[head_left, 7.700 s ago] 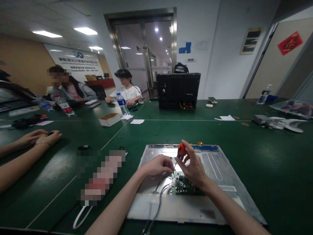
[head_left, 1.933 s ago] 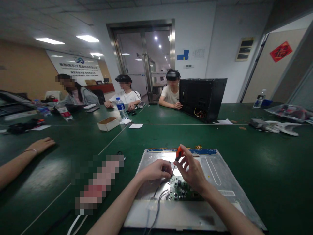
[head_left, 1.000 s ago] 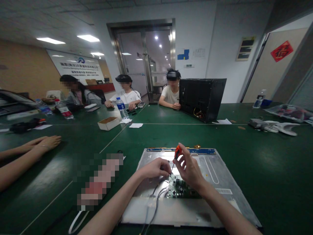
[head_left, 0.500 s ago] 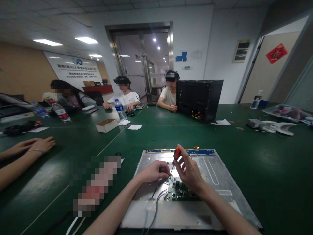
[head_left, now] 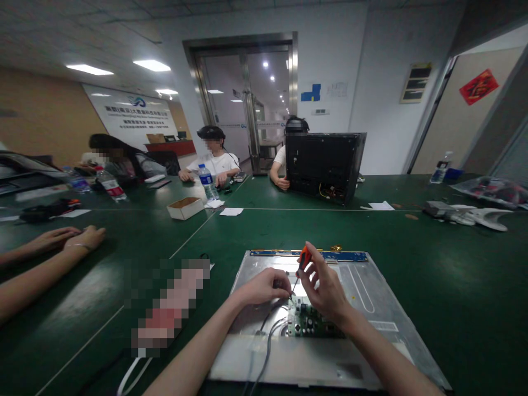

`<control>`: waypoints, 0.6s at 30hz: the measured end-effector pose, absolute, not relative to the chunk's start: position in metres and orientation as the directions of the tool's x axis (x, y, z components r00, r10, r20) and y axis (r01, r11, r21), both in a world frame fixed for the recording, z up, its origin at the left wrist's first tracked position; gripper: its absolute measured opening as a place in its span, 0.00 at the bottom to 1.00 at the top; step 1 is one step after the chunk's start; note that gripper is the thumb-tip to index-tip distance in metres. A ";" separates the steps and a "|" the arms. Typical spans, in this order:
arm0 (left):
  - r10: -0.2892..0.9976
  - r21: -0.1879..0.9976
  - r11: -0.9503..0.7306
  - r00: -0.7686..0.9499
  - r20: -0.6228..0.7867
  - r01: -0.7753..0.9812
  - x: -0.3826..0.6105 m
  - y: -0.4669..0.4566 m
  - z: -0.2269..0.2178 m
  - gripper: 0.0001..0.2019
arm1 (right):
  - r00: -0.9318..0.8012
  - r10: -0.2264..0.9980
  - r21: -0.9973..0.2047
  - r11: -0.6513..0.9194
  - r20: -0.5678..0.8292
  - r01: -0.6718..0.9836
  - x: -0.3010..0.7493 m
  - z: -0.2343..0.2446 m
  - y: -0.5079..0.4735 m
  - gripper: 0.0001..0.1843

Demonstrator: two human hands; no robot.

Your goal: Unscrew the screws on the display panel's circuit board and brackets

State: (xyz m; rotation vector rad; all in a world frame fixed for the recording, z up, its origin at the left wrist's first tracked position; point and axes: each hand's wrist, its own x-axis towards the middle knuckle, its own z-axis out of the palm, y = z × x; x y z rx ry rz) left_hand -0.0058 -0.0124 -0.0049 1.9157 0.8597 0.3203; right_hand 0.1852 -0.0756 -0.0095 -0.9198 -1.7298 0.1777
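My right hand [head_left: 328,291] grips a screwdriver [head_left: 304,257] with an orange and black handle, its shaft slanting down to the left. The screwdriver tip is at the upper left corner of a green circuit board [head_left: 301,323], which is partly covered by my right hand. Beside the tip, the fingers of my left hand [head_left: 270,286] are pinched together; what they hold is too small to make out. Under both hands lies a flat metal display panel [head_left: 371,308] with a blue strip board [head_left: 350,256] along its far edge. Grey cables [head_left: 266,352] run from near the board towards me.
On the left lies a pixelated reddish object [head_left: 173,302] with a white cable [head_left: 130,374]. Another person's hands [head_left: 82,239] rest further left. Across the table stand a black computer case [head_left: 325,168], a small open box [head_left: 185,208] and a water bottle [head_left: 207,181].
The view has shifted slightly left. A person across the table has moved the black computer case leftwards and turned it a little. My hands and the screwdriver stay at the same spot on the board.
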 end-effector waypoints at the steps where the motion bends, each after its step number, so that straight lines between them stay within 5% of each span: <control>1: 0.686 0.858 -0.276 0.714 -0.139 0.433 -0.006 -0.012 -0.005 0.02 | -0.082 0.657 -0.546 0.683 0.750 0.485 0.185 -0.010 -0.076 0.33; 18: 0.676 0.875 -0.248 0.722 -0.151 0.415 -0.005 -0.012 -0.002 0.02 | -0.094 0.664 -0.558 0.689 0.742 0.463 0.185 -0.010 -0.076 0.36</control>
